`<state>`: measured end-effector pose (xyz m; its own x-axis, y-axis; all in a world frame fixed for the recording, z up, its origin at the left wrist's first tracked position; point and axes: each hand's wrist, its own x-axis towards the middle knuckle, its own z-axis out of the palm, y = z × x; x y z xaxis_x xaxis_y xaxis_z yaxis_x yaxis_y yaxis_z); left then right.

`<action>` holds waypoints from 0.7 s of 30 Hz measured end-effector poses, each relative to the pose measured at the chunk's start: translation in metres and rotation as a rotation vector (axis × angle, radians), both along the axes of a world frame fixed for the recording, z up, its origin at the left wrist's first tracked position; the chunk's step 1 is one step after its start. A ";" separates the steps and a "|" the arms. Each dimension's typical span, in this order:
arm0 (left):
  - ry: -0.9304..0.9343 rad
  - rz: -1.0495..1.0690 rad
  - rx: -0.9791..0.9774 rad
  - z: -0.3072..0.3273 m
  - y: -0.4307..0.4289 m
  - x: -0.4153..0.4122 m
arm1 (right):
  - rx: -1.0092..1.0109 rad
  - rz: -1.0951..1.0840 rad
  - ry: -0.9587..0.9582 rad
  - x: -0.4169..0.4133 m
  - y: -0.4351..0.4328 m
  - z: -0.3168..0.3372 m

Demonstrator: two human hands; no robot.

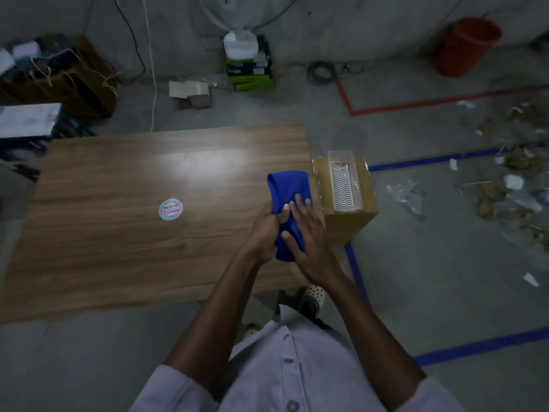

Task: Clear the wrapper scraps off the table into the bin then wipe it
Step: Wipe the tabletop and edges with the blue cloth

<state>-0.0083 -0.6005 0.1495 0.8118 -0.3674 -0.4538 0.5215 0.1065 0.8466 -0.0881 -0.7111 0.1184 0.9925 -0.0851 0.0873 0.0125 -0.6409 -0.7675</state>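
The fingers of the left hand (264, 233) are hidden behind the blue cloth (288, 185), and only its thumb is seen, curled over the fabric in a grip. The right hand (309, 245) is laid on the cloth with fingers nearly straight and thumb pressed against it. The cloth's lower end is covered by both hands. 1 cloth is held above the right end of the wooden table (118, 233). 1 round printed disc (170, 210) lies on the tabletop, well left of the hands, and its lettering is too blurred to be read. 1 cardboard box (353, 221) stands against the table's right edge, with 1 clear plastic tray (344, 181) on top. 1 orange bucket (466, 50) is seen far off. The floor litter (511, 185) on the right cannot be counted.
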 end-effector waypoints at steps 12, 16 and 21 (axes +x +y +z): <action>-0.032 0.129 0.116 0.000 0.063 -0.031 | 0.008 -0.496 -0.232 -0.059 0.045 0.004; 0.014 0.009 -0.067 0.004 0.069 -0.041 | 0.845 -0.455 0.181 -0.044 0.047 0.029; -0.039 -0.056 0.090 -0.010 0.069 -0.048 | 0.914 -0.454 0.259 -0.050 0.039 0.031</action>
<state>-0.0562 -0.5313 0.1391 0.8088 -0.3719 -0.4557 0.4913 0.0012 0.8710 -0.1383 -0.6721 0.1490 0.8301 -0.3800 -0.4080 -0.3174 0.2795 -0.9062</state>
